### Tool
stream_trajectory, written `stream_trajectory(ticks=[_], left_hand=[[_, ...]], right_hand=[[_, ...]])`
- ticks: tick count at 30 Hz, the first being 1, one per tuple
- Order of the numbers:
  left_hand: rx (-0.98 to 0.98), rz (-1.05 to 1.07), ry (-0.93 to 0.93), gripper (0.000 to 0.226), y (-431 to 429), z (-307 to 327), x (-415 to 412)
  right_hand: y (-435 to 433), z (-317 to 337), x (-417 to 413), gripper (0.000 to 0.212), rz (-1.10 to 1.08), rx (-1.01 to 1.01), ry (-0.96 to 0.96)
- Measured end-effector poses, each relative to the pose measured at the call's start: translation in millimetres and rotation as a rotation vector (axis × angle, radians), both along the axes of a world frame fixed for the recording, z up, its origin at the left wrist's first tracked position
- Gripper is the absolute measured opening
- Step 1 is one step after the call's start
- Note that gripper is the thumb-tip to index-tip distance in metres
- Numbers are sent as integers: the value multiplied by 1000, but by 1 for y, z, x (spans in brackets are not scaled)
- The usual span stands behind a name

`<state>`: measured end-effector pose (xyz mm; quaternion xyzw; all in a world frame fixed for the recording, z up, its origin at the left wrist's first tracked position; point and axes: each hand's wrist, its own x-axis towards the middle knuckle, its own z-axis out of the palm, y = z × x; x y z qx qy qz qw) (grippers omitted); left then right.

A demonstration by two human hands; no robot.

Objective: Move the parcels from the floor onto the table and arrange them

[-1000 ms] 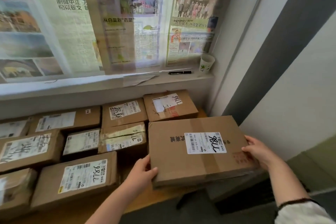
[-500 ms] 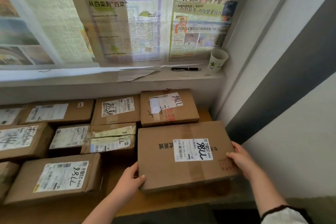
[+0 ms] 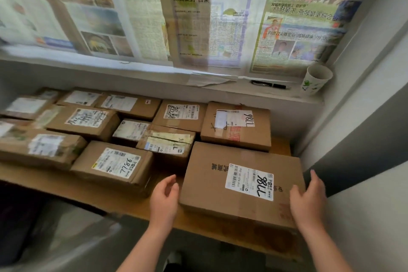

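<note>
Large parcel (image 3: 212, 190) lies flat on the table (image 3: 88, 190) between my hands. My left hand (image 3: 164, 196), fingers relaxed, gripping nothing, is just beside its left edge. My right hand (image 3: 308, 202), fingers loose, touches its right edge. Other parcels (image 3: 114, 162) lie beyond my left hand.

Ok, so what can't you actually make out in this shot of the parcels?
Head view only:
- Far-left parcels: writing smeared by motion blur.
- Front parcel: fine print on its label is too small.
- Right hand: contact with that parcel is unclear, because its palm side is hidden.
- Below the table: dark and blurred, so any parcels left there can't be seen.
</note>
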<state>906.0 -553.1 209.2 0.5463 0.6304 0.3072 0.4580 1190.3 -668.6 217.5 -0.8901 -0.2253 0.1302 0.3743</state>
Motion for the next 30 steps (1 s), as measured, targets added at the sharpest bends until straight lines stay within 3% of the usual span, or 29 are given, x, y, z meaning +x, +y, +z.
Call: stream_trajectory(ticks=[3,8,11,17,24,30], left_hand=[[20,16,-45,25,-6,9,-16],[56,190,-53,31,-6,20,-56],[67,291,-35,31,-6,23,-85],[74,411,17,32,7,17,-142],[-45,309,43,47,73,0,-187],[-143,390,57,54,145,-19,-224]], right_hand=[[24,13,-29,52,269,39,-24],[72,26,-108,49,723,144,98],[93,30,-153,52,865,112,254],[126,30,-219,53,865,-26,622],[157,17,-244,50,736,-129,636],[189,4,-266,45,496,-194,801]])
